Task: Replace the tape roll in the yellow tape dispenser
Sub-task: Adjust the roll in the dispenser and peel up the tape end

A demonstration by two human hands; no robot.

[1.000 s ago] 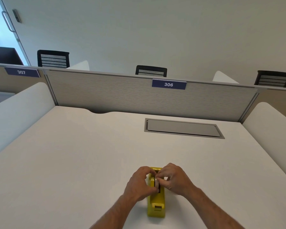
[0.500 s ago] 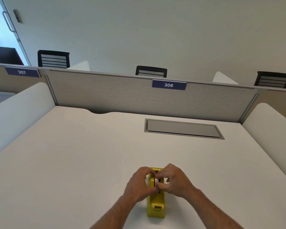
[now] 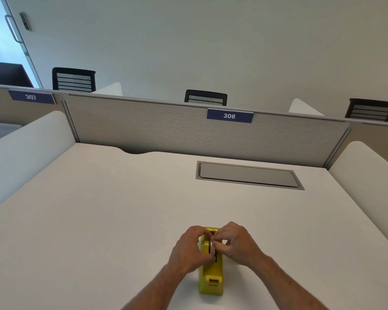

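Observation:
The yellow tape dispenser (image 3: pixel 211 276) stands on the white desk (image 3: pixel 99 220) near its front edge, with its cutter end pointing toward me. A pale tape roll (image 3: pixel 211 248) sits upright in the dispenser's slot, mostly hidden by fingers. My left hand (image 3: pixel 189 249) curls against the roll and the dispenser's left side. My right hand (image 3: pixel 235 242) pinches the roll from the right, thumb and fingertips on its rim. Both hands meet over the dispenser's rear half.
A grey cable-hatch lid (image 3: pixel 248 175) is set into the desk at the back right. A grey partition (image 3: pixel 166 128) with a blue sign reading 306 closes the far edge. White side dividers (image 3: pixel 25 148) flank the desk. Black chair backs show behind.
Both hands stay on the roll; the fingers have shifted slightly and the roll sits a little differently between them. The dispenser has not moved.

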